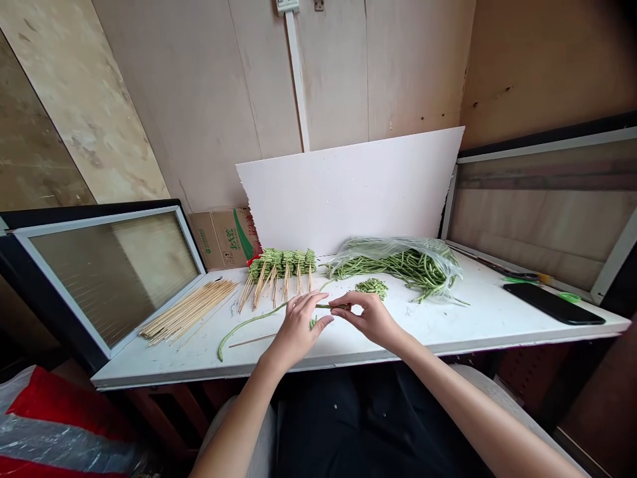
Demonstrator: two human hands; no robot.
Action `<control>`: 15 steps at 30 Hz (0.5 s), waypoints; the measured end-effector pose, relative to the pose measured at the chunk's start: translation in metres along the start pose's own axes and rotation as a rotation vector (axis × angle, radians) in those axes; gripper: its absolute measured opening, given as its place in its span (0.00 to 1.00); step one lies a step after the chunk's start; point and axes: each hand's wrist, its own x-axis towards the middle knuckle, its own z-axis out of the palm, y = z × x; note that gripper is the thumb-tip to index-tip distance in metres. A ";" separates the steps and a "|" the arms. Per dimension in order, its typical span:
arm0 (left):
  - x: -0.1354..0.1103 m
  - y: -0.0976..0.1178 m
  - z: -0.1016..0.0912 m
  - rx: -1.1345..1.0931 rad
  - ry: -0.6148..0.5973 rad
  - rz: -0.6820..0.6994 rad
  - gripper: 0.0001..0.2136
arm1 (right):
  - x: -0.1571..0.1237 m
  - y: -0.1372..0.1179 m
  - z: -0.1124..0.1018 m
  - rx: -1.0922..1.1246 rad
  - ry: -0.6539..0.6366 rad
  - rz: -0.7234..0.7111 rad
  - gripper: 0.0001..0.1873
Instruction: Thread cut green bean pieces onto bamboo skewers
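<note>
My left hand (297,330) is curled around a long green bean (247,321), whose loose end trails left across the table and bends toward the front edge. The thumb stands a little off from its forefinger. My right hand (367,317) pinches the same bean near its right end, just right of my left fingers. A single bamboo skewer (253,340) lies on the table and runs under my left hand. Some small cut bean pieces (313,322) show between the left thumb and fingers, partly hidden. Beyond my right hand sits a small pile of cut bean pieces (372,287).
Skewered bean bundles (283,264) lie at the back, sticks toward me. Loose bamboo skewers (192,307) spread at left. A plastic bag of long beans (398,262) is at back right. A black phone (552,303) rests near the right edge. A white board (348,192) leans behind.
</note>
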 end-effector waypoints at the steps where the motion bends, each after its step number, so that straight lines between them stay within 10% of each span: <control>1: 0.000 0.000 0.000 -0.001 0.009 0.009 0.16 | 0.000 -0.003 0.000 0.014 -0.005 -0.002 0.14; 15: 0.003 -0.002 -0.010 -0.237 0.141 0.007 0.05 | -0.002 -0.009 0.001 -0.014 0.115 -0.148 0.11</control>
